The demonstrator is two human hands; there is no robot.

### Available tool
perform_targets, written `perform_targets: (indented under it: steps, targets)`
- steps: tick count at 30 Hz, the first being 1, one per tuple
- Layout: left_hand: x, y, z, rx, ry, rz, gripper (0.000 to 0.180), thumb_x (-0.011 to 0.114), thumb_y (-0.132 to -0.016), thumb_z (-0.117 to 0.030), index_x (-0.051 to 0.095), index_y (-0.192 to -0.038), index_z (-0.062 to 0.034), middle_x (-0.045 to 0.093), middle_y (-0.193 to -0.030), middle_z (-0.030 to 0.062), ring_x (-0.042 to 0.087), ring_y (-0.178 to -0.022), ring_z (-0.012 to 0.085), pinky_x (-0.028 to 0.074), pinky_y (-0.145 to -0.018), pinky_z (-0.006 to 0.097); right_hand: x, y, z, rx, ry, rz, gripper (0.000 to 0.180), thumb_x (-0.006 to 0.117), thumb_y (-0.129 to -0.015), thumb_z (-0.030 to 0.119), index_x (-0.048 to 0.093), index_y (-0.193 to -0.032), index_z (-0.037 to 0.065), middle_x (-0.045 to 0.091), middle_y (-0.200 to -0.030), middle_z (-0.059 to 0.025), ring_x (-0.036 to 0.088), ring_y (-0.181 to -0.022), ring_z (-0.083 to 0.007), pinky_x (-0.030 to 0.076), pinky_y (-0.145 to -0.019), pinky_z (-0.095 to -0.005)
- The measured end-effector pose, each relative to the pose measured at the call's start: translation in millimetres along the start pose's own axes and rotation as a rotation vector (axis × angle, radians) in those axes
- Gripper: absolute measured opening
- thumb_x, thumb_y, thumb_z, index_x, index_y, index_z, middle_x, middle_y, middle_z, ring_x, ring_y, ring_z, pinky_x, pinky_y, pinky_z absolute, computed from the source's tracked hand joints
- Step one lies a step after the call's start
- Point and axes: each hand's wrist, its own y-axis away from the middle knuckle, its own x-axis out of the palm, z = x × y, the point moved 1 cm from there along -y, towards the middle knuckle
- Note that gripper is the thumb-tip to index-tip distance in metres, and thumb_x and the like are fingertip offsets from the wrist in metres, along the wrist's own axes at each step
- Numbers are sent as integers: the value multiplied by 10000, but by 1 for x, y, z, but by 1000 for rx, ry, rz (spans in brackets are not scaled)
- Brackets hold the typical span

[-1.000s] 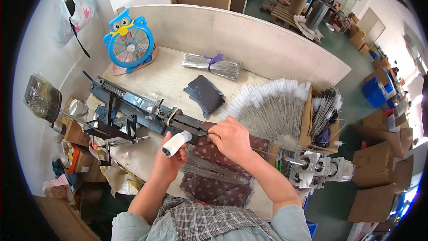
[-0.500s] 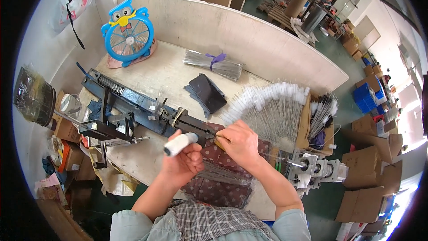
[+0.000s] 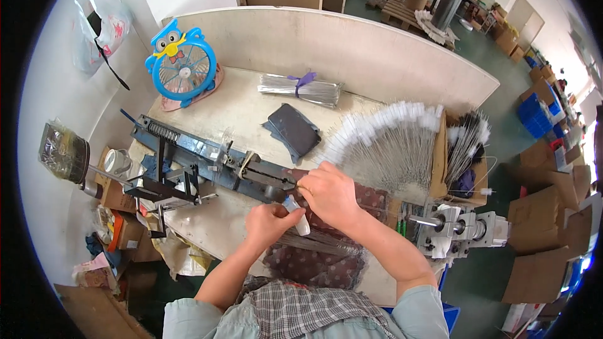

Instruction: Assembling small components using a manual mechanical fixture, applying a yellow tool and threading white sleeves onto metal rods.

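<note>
The left hand (image 3: 271, 225) gripped the white handle (image 3: 303, 226); the right hand (image 3: 330, 194) curled against the machine (image 3: 270, 174), its hold unclear. White-tufted brushes (image 3: 386, 150) looked done; bare wires (image 3: 323, 243) remained.

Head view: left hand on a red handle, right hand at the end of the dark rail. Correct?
Colour's wrong: head view shows the handle mostly white. The left hand is on it, the right hand at the end of the dark rail.
</note>
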Motion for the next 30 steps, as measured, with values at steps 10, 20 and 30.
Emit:
perform_targets:
  steps: [10,20,30]
  targets:
    - [44,4,-7,-258,1377,201,249,599,-831,-134,538,-1014,23,634,-876,108,604,-625,139,484,-564,280,-46,61,3,-23,-48,49,171,667,-760,130,653,-925,87,620,-782,-38,591,-696,-231,491,-601,-316]
    - [14,-4,21,-30,313,222,372,746,-755,-241,507,-903,3,560,-764,67,503,-693,127,434,-600,310,38,58,-19,113,70,108,158,650,-784,201,650,-905,99,611,-818,-44,624,-739,-238,505,-611,-338]
    - [-61,13,166,-531,1540,-199,272,584,-885,-379,608,-927,-111,582,-758,-41,548,-661,93,437,-607,228,0,62,-4,175,19,275,188,704,-756,246,629,-787,76,574,-725,-67,605,-664,-254,487,-570,-352]
